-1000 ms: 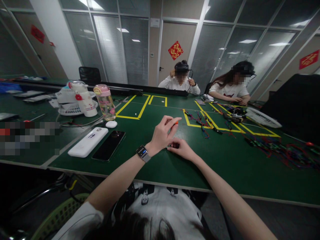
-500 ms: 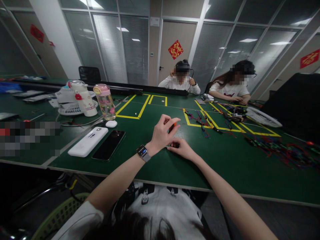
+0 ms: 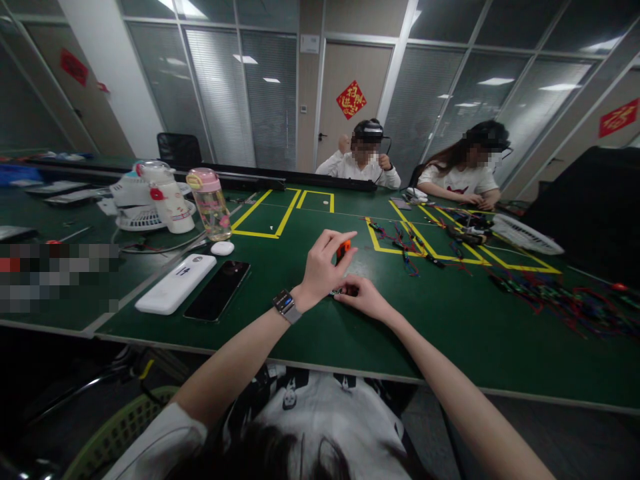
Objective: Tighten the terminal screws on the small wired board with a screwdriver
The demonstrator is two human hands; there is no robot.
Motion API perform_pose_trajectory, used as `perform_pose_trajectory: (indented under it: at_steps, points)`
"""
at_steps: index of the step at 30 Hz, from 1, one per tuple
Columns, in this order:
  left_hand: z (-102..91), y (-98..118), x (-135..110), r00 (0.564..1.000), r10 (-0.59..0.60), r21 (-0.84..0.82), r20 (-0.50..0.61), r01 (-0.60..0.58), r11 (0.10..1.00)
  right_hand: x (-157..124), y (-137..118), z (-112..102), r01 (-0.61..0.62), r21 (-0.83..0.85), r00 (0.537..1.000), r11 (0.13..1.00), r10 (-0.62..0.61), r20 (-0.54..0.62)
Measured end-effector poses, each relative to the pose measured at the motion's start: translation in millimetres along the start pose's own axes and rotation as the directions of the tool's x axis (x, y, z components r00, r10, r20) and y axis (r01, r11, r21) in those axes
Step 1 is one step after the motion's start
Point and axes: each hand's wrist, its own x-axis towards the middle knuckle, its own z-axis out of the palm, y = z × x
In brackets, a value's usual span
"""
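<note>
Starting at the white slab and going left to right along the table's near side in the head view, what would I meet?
White slab → black phone → wristwatch → left hand → right hand → tangle of wires.

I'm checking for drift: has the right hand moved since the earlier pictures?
No, no visible shift: the right hand keeps its place on the near side of the yellow tape.

Curling the left hand [image 3: 321, 264] around a small orange and black thing [image 3: 343, 249], with finger and thumb tips apart. Pinching something tiny [image 3: 336, 292], mostly hidden, in the right hand [image 3: 366, 298], just beside, at the green table [image 3: 330, 347]. Can see a black phone [image 3: 219, 291] to the left, tangled wires [image 3: 583, 303] to the right, and two people [image 3: 356, 171] on the far side.
</note>
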Motion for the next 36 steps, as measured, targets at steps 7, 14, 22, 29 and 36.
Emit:
perform_pose_trajectory:
  at_steps: [7,14,22,29,36]
  points:
    - [0.4,-0.1,-1.7,1.000,-0.004,0.000,0.001,0.004,1.000,-0.3,0.2,-0.2,0.004,0.012,1.000,1.000,-0.004,0.009]
    - [-1.3,2.8,-0.7,1.000,0.004,-0.074,0.015,-0.003,0.997,-0.7,-0.9,-0.4,0.009,0.017,1.000,1.000,-0.009,0.001]
    - [0.3,2.3,-0.3,0.998,0.034,0.025,-0.044,-0.033,0.999,-0.5,-2.2,-0.8,0.004,-0.004,1.000,1.000,-0.004,0.003]
    - [0.3,0.1,-1.6,0.999,0.021,0.039,-0.042,-0.019,0.999,-0.9,-1.3,-0.4,0.001,0.004,1.000,1.000,-0.001,0.000]
    - [-0.2,1.0,-1.4,1.000,-0.010,-0.039,0.013,0.010,0.999,-0.7,-0.6,-0.5,0.000,0.005,1.000,1.000,0.000,0.001]
